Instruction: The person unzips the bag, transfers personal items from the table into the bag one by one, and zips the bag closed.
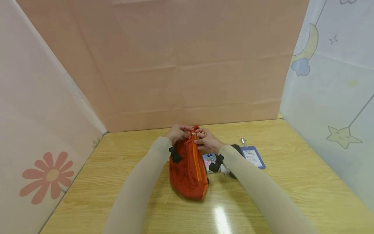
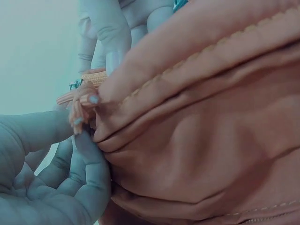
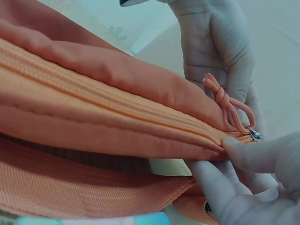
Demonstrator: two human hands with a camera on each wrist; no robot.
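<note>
An orange-red sling bag stands on the wooden table, its long zipper running lengthwise and its teeth meeting along the stretch in view. At the bag's far end, my left hand pinches the fabric beside the knotted cord pull. Opposite it, my right hand grips the same end, thumb on top by the metal slider and fingers underneath. A webbing strap hangs along the bag's side in the right wrist view. Some of the left fingertips are hidden behind the fabric.
Right of the bag lie a small printed packet, a white item partly under the right wrist, a black object and a blue ID card holder with a metal clip. A pink-brown panel stands behind the table.
</note>
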